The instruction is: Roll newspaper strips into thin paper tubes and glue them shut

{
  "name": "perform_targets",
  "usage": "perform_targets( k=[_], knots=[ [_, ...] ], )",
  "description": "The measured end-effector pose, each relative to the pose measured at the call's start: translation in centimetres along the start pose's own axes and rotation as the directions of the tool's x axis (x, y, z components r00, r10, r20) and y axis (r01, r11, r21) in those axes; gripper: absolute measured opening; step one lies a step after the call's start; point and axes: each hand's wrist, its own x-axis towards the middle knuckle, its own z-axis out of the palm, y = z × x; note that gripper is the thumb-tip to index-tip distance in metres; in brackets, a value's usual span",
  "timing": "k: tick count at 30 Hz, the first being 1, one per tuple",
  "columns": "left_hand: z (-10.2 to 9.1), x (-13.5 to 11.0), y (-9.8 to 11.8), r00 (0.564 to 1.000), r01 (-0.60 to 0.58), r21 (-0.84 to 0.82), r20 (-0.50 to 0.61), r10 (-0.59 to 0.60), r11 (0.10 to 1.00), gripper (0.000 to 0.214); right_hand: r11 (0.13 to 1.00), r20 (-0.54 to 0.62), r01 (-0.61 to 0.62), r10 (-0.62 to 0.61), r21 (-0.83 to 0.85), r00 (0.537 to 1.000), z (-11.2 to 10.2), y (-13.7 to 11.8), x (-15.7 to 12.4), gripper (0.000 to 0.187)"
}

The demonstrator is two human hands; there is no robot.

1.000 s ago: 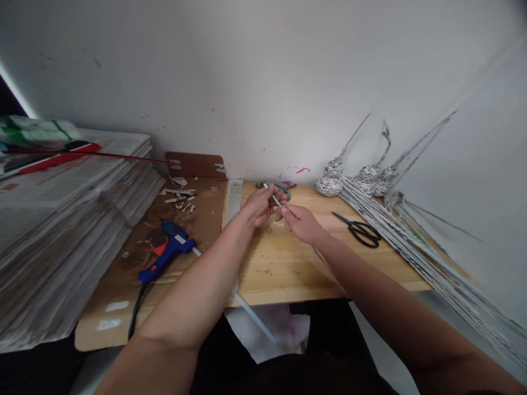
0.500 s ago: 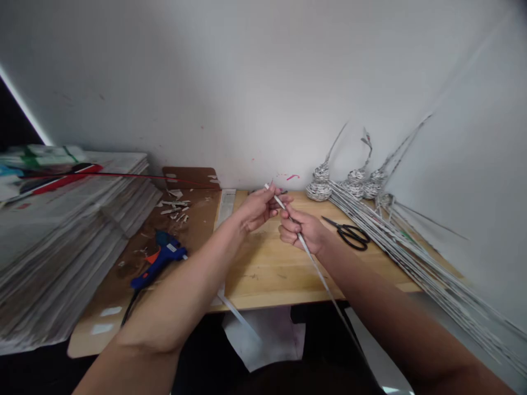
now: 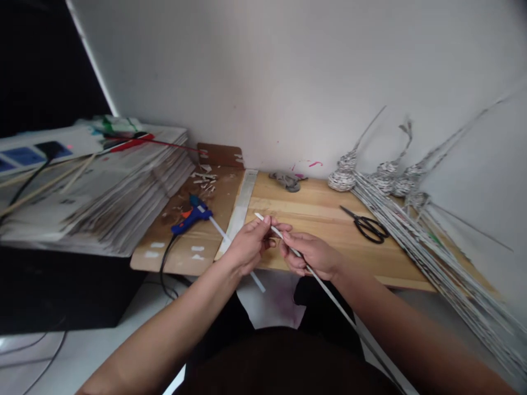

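I pinch a thin rolled paper stick near its tip with my left hand, fingers closed. My right hand grips it just behind, closed. The stick slants over the wooden table edge toward my lap. Scissors lie well apart.

The left hand and right hand meet over the front edge of the worktop, both gripping a paper rod that runs back towards the person. Left of them a glue gun lies on a board, with a newspaper stack farther left. Right of the hands lie scissors, then a bundle of rods along the right side, with coiled pieces behind, against the wall.
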Motion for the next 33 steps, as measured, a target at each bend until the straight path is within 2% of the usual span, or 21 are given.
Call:
perform_targets(
  k=[3, 6, 8, 10, 11, 13, 15, 17, 19, 22, 25, 27, 29, 33],
  knots=[
    [-1.1, -2.8, -0.7, 0.999, -0.003, -0.003, -0.037, 0.003, 1.000, 0.026, 0.999, 0.028, -0.034, 0.034, -0.008, 0.999, 1.6, 2.0, 0.1, 0.044],
    [-2.1, -4.8, -1.2, 0.998, -0.008, -0.035, -0.065, 0.006, 0.999, 0.024, 0.979, -0.004, -0.066, 0.066, -0.190, 0.998, 3.0, 3.5, -0.2, 0.049],
    [-2.5, -5.8, -1.3, 0.993, -0.038, -0.047, -0.110, 0.033, 0.998, 0.021, 0.936, -0.096, -0.031, -0.003, -0.351, 0.995, 3.8, 4.0, -0.6, 0.047],
    [-2.7, -6.6, -1.2, 0.989, -0.057, -0.053, -0.139, 0.049, 0.997, 0.018, 0.915, -0.139, 0.016, -0.079, -0.402, 0.987, 4.4, 4.2, -1.0, 0.042],
    [-2.7, -6.9, -1.1, 0.989, -0.055, -0.060, -0.142, 0.046, 0.997, 0.017, 0.936, -0.122, 0.025, -0.073, -0.351, 0.990, 4.7, 4.3, -1.1, 0.041],
    [-2.6, -7.5, -0.9, 0.991, -0.043, -0.086, -0.130, 0.032, 0.995, 0.015, 0.991, -0.024, -0.015, 0.012, -0.130, 1.000, 5.1, 4.4, -1.2, 0.042],
    [-2.6, -8.0, -0.7, 0.993, -0.040, -0.109, -0.116, 0.027, 0.993, 0.014, 0.993, 0.081, -0.089, 0.083, 0.073, 0.993, 5.4, 4.6, -1.1, 0.042],
    [-2.6, -8.4, -0.6, 0.994, -0.041, -0.120, -0.105, 0.028, 0.992, 0.014, 0.984, 0.116, -0.124, 0.109, 0.126, 0.987, 5.6, 4.7, -1.0, 0.042],
    [-2.8, -8.6, -0.7, 0.995, -0.035, -0.122, -0.101, 0.023, 0.992, 0.015, 0.991, 0.090, -0.125, 0.121, 0.044, 0.989, 5.6, 4.9, -0.9, 0.044],
    [-3.1, -8.8, -1.0, 0.991, -0.045, -0.120, -0.129, 0.029, 0.992, 0.016, 0.975, -0.053, -0.051, 0.041, -0.215, 0.998, 5.7, 4.5, -0.8, 0.043],
    [-3.2, -8.8, -1.2, 0.980, -0.072, -0.102, -0.190, 0.051, 0.992, 0.014, 0.907, -0.188, 0.081, -0.173, -0.413, 0.967, 5.7, 3.5, -0.6, 0.033],
    [-3.2, -8.8, -1.3, 0.975, -0.084, -0.084, -0.211, 0.065, 0.993, 0.012, 0.886, -0.212, 0.146, -0.261, -0.440, 0.942, 5.9, 2.6, -0.3, 0.027],
    [-3.2, -8.7, -1.4, 0.973, -0.102, -0.064, -0.213, 0.086, 0.993, 0.011, 0.882, -0.215, 0.170, -0.287, -0.440, 0.933, 6.3, 1.9, 0.2, 0.024],
    [-3.0, -8.6, -1.6, 0.969, -0.154, -0.029, -0.201, 0.145, 0.988, 0.014, 0.927, -0.180, 0.139, -0.212, -0.349, 0.961, 7.2, 1.7, 1.6, 0.027]
  ],
)
